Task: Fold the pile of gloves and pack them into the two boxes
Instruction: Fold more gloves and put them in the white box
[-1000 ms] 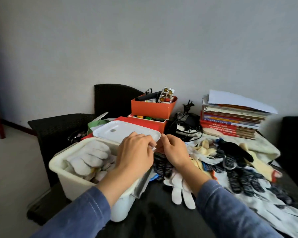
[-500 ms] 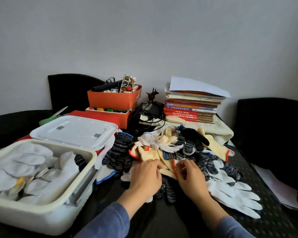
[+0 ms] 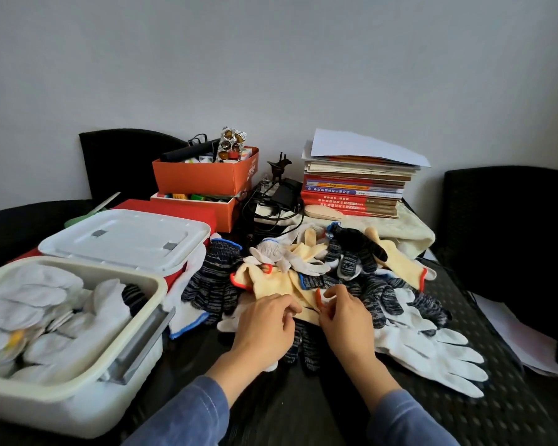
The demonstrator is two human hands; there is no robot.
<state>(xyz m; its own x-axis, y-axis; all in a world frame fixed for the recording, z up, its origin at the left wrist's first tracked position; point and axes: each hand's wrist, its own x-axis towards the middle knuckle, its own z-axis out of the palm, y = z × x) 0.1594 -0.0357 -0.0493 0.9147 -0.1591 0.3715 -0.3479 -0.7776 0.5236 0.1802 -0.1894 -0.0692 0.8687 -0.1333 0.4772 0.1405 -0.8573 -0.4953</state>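
Note:
A heap of mixed gloves [image 3: 335,268] lies mid-table: yellow, white, black and dark speckled ones. My left hand [image 3: 264,329] and my right hand [image 3: 345,323] are side by side at its near edge. Both hold a yellow glove with an orange cuff [image 3: 271,281]: left fingers curl over its edge, right thumb and fingers pinch the cuff. The open white box [image 3: 161,284] at the left holds folded white gloves and one dark one. Behind it stands a second white box with its lid on [image 3: 123,239]. A white glove pair [image 3: 432,352] lies flat to the right.
Stacked orange boxes [image 3: 203,178] full of small items, tangled cables with a charger [image 3: 281,197] and a stack of books [image 3: 351,191] line the back. A cream cloth [image 3: 400,230] lies under the books. Black chairs [image 3: 509,220] flank the table; papers [image 3: 512,336] lie at right.
Both hands left the open box and moved right to the glove pile, where they now hold the yellow glove. The view swung right and down.

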